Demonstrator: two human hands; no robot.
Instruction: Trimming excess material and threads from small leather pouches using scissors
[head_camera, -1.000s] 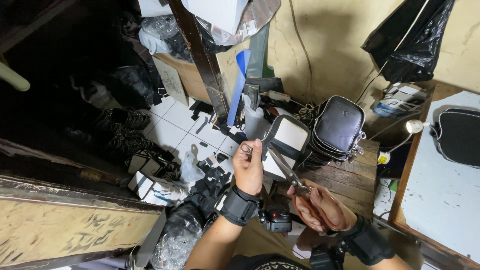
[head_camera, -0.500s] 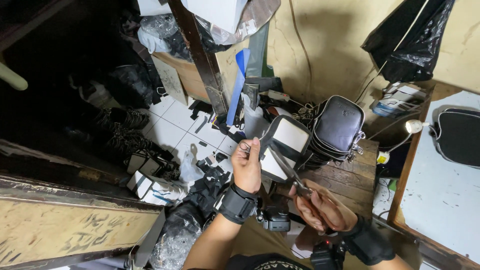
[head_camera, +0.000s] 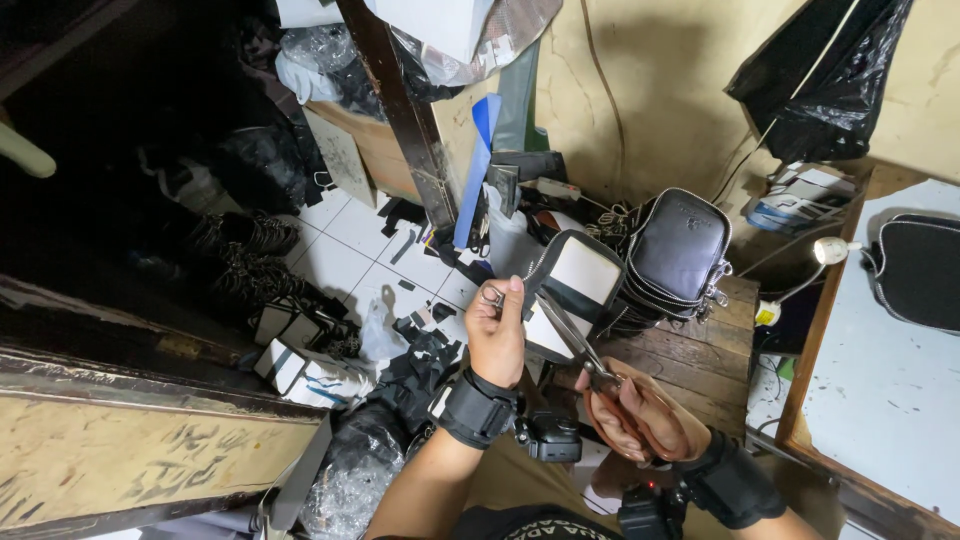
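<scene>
My left hand (head_camera: 497, 338) pinches the zipper edge of a small black bag with a white panel (head_camera: 577, 283), holding it up over the wooden board. My right hand (head_camera: 640, 418) grips a pair of scissors (head_camera: 572, 343); the blades point up and left toward the bag's edge beside my left fingers. Both wrists wear black straps with small devices. A finished black zip pouch (head_camera: 680, 248) stands just behind the held bag on a stack of similar ones.
A worn wooden board (head_camera: 700, 360) lies under the bags. Black offcuts litter the white floor tiles (head_camera: 350, 250). A light blue table (head_camera: 890, 390) with another black bag (head_camera: 925, 268) is at right. A black plastic bag (head_camera: 830, 80) hangs on the wall.
My left hand has raised the bag's edge slightly, and the scissors have shifted a little closer to it. Everything else is as before.
</scene>
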